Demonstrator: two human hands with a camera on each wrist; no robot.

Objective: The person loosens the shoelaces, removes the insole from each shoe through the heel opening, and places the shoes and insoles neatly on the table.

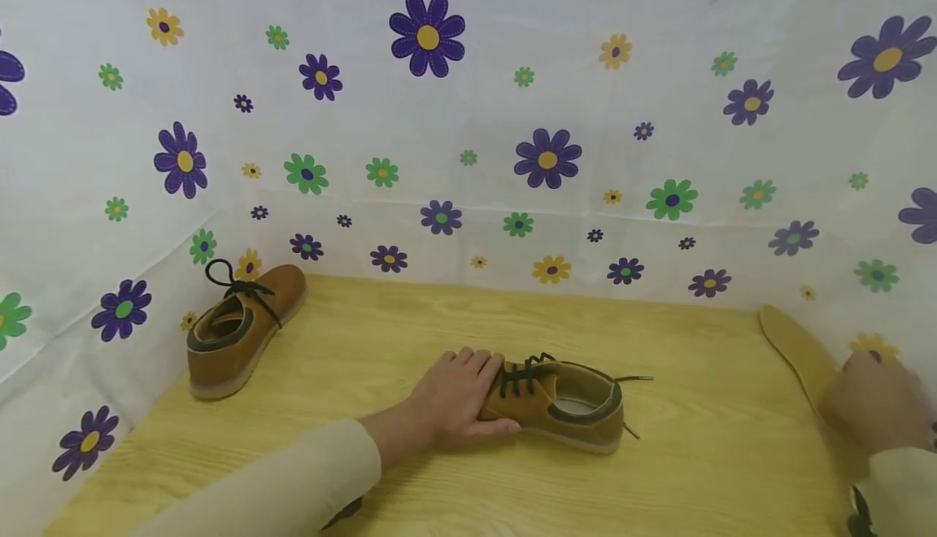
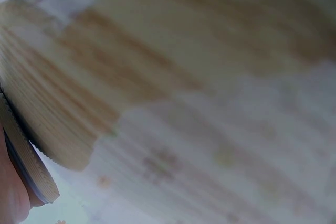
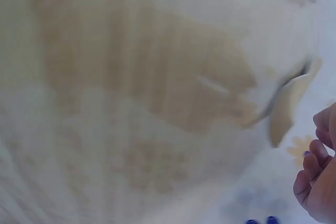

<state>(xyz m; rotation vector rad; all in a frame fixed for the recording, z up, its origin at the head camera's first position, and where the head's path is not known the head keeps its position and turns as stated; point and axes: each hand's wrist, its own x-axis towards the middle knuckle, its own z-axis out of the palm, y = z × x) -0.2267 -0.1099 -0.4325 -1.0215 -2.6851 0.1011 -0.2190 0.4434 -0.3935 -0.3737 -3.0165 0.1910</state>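
In the head view my left hand (image 1: 457, 395) grips the toe of a brown lace-up shoe (image 1: 542, 419), with the thumb along its near side. The shoe lies on the table, its heel to the right and its black laces trailing. The left wrist view catches only the edge of its ribbed sole (image 2: 31, 156). My right hand (image 1: 882, 403), blurred, is at the right edge by the near end of a tan insole (image 1: 794, 350). In the right wrist view, loosely curled fingers (image 3: 311, 166) show a gap to the insole (image 3: 289, 108).
A second brown shoe (image 1: 245, 329), its black laces tied in a bow, stands at the back left of the wood-grain table (image 1: 703, 456). White sheeting (image 1: 483, 106) with printed flowers walls in the back and both sides.
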